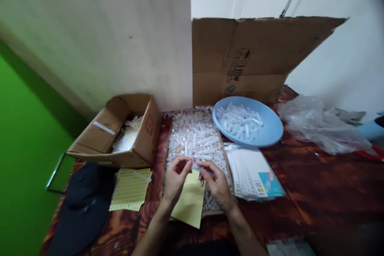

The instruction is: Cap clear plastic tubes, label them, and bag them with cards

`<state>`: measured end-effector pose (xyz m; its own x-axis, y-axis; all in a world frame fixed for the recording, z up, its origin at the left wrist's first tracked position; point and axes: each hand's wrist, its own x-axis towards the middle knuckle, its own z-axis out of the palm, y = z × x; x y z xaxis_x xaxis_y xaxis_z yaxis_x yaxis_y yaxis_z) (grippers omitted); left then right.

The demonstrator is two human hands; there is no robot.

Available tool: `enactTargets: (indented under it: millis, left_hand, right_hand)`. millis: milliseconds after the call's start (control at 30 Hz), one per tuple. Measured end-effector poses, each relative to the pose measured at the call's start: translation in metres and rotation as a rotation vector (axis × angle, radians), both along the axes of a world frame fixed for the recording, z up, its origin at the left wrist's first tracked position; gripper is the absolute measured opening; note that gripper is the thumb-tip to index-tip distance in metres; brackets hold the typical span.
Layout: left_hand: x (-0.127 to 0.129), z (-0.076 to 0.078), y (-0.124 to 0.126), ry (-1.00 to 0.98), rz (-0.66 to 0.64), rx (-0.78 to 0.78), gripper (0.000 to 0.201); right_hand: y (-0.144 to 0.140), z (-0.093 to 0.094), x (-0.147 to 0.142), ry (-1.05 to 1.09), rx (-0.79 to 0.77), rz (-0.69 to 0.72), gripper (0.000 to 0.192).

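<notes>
Fingertips of your left hand [177,179] and right hand [219,187] close together on a small clear plastic piece [196,165], held over the near half of a shallow tray [213,213] heaped with clear tubes [207,141], as a yellow sheet [189,205] overhangs the tray's near edge. You have white packets [249,168] along its right edge, a blue basin [274,128] at its far right corner, and a black cap [85,198] by the worktop's [303,188] left edge.

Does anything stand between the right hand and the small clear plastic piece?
Nothing visible: the right hand touches the small clear plastic piece; the pale-yellow rectangular paper sheet lies lower, not between them.
</notes>
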<state>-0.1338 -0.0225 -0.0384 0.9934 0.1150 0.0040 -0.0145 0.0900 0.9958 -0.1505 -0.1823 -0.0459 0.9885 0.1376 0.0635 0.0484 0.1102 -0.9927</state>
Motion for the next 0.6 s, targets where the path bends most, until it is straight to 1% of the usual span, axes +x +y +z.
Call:
enactTargets:
  millis: [100, 167, 233, 367, 467, 533, 600]
  left_hand:
    - [-0.004, -0.003, 0.004, 0.03, 0.073, -0.15, 0.026]
    - [-0.006, -0.005, 0.007, 0.05, 0.137, -0.268, 0.03]
    - [-0.007, -0.008, 0.009, 0.051, 0.165, -0.312, 0.031]
    - [-0.006, -0.012, 0.011, 0.003, 0.161, -0.219, 0.026]
    - [-0.003, -0.01, 0.014, -0.058, 0.121, -0.134, 0.022]
    - [0.001, -0.004, 0.02, -0.123, 0.055, -0.046, 0.021]
    - [0.007, 0.004, 0.028, -0.208, -0.015, 0.077, 0.018]
  right_hand:
    - [0.023, 0.003, -0.001, 0.002, 0.06, -0.019, 0.025]
    - [0.031, 0.006, -0.001, 0.012, 0.063, -0.042, 0.025]
    - [0.035, 0.008, -0.002, 0.026, 0.071, -0.058, 0.026]
    - [0.04, 0.007, -0.003, 0.053, 0.172, -0.054, 0.027]
    - [0.043, 0.004, -0.004, 0.052, 0.215, -0.097, 0.027]
    - [0.042, 0.002, -0.002, 0.035, 0.173, -0.129, 0.026]
    - [0.037, 0.001, 0.002, -0.015, 0.08, -0.143, 0.023]
